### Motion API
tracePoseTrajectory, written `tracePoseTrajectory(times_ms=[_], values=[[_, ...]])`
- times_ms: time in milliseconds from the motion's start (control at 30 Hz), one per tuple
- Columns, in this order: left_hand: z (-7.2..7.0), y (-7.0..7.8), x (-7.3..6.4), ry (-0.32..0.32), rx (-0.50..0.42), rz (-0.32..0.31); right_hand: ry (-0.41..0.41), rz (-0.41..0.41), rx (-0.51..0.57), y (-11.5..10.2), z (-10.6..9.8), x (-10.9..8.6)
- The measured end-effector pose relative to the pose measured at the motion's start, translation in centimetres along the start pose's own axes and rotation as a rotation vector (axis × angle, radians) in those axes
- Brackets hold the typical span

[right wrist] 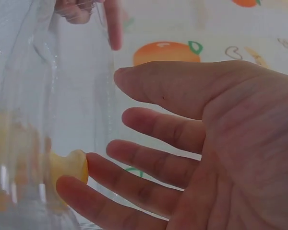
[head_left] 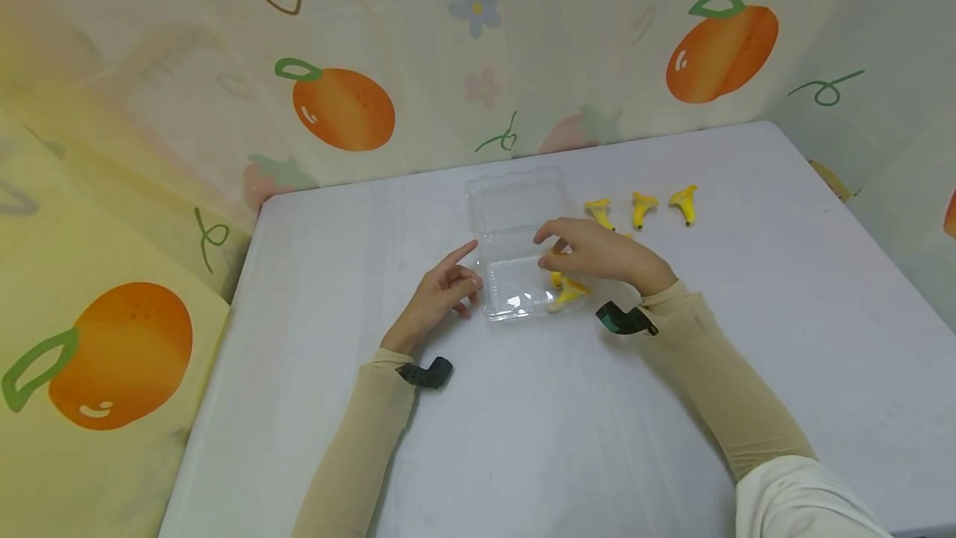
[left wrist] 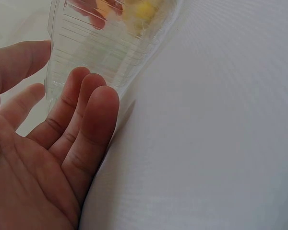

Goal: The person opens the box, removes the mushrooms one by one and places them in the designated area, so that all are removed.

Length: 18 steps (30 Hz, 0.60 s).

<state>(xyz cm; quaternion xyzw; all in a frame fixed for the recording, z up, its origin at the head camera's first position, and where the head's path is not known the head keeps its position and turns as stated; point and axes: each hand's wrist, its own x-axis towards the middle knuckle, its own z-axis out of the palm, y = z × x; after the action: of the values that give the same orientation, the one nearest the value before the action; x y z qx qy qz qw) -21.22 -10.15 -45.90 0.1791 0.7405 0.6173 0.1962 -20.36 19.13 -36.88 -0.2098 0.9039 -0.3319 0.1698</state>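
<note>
A clear plastic clamshell box (head_left: 496, 276) lies on the table, its lid (head_left: 515, 199) folded back. Small yellow pieces like peeled bananas (head_left: 572, 290) lie at the right end of its base. My right hand (head_left: 607, 256) is over that end, fingers relaxed and apart. In the right wrist view, its lower fingertips come right at a yellow piece (right wrist: 73, 166) without curling round it. At the box's left edge is my left hand (head_left: 441, 299), index finger straight along the side. The left wrist view shows its thumb and loosely bent fingers (left wrist: 100, 112) close against the clear wall.
Behind my right hand, more yellow banana-like pieces (head_left: 644, 208) stand in a row on the white-covered table (head_left: 523, 438), one partly hidden by the hand. A fruit-printed cloth (head_left: 418, 56) hangs along the table's back and left edges. Each wrist bears a black camera mount (head_left: 431, 373).
</note>
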Motion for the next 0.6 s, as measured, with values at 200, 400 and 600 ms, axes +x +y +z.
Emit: tracePoseTrajectory(times_ms=[200, 400, 600], values=[[0.05, 0.02, 0.00, 0.002, -0.001, -0.004, 0.000, 0.012, -0.027, 0.04, 0.15, 0.04], [0.03, -0.06, 0.03, 0.001, -0.002, -0.005, -0.010, 0.003, -0.053, 0.03, 0.22, -0.01], [0.00, -0.05, 0.01, -0.004, 0.002, -0.008, -0.024, 0.005, -0.098, -0.12, 0.42, 0.10]])
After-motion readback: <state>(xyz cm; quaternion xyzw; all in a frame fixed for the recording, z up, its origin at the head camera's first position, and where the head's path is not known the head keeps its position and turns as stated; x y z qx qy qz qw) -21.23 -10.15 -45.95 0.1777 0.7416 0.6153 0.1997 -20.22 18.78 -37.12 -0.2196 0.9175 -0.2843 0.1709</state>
